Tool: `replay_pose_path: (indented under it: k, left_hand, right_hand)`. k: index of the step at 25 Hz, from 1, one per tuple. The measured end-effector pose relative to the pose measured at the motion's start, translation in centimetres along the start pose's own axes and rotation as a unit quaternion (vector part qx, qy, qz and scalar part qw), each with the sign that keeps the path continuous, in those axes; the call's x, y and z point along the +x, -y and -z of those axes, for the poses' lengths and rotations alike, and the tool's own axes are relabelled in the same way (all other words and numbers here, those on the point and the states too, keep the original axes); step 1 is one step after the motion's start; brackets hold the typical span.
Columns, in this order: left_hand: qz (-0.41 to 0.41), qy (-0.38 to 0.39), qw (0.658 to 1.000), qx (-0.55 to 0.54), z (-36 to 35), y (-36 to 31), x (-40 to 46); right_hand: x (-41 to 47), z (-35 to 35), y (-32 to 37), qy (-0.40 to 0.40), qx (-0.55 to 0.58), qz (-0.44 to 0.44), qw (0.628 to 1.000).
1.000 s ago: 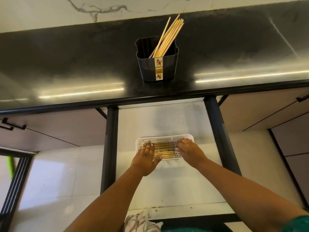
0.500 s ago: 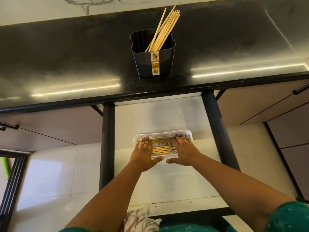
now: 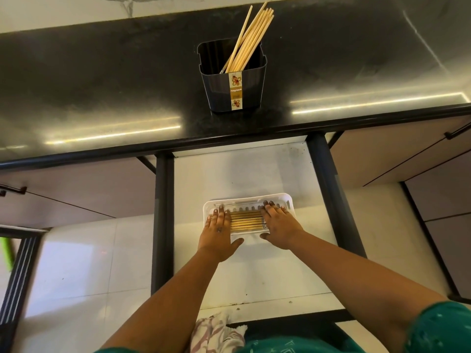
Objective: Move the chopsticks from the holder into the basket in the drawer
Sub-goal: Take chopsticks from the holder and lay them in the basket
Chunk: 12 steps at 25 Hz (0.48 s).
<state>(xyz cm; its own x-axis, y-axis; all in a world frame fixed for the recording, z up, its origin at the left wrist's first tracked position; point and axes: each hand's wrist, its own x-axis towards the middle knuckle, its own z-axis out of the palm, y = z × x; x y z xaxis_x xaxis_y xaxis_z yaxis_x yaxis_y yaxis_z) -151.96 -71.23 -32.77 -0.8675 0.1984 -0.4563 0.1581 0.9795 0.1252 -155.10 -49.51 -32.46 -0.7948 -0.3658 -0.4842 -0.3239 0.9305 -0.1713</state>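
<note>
Your chopsticks are in two lots. One bundle (image 3: 246, 221) lies flat in the white basket (image 3: 251, 201), the sticks running left to right, side by side, with their patterned ends toward the right. That bundle sits between your two hands: your left hand (image 3: 218, 231) rests palm down over the basket's left part, fingers spread and stretched toward the far rim, covering the sticks' left ends, thumb lying at the near edge. Your right hand (image 3: 279, 226) lies the same way over the right part, flat and open, its fingers reaching the slotted far wall and its thumb pointing left along the near edge. Neither hand is closed around anything; both simply press flat on the basket and the stick ends.

The basket stands on the pale floor of the pulled-out drawer (image 3: 237, 171), between its dark side rails, somewhat nearer the right rail.

Farther off, on the black worktop (image 3: 102, 80) above the drawer, stands the dark square holder (image 3: 233, 80) with a gold label strip on its near face. The second lot of chopsticks (image 3: 251, 38) leans in it, tilted up toward the far right, tips fanning past the rim. The holder is well apart from both hands.
</note>
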Motion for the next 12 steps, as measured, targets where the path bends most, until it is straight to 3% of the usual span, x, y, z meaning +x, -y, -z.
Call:
replay_pose_path:
  k: [4, 12]
  left_hand:
    - [0.013, 0.074, 0.997, -0.006, 0.3, 0.0, 0.8]
    - [0.008, 0.023, 1.000, -0.008, 1.2, -0.8, -0.5]
  right_hand:
    - [-0.1, 0.0, -0.1, 0.020, 0.006, -0.002, 1.000]
    - [-2.1, 1.8, 0.1, 0.026, 0.076, 0.005, 0.997]
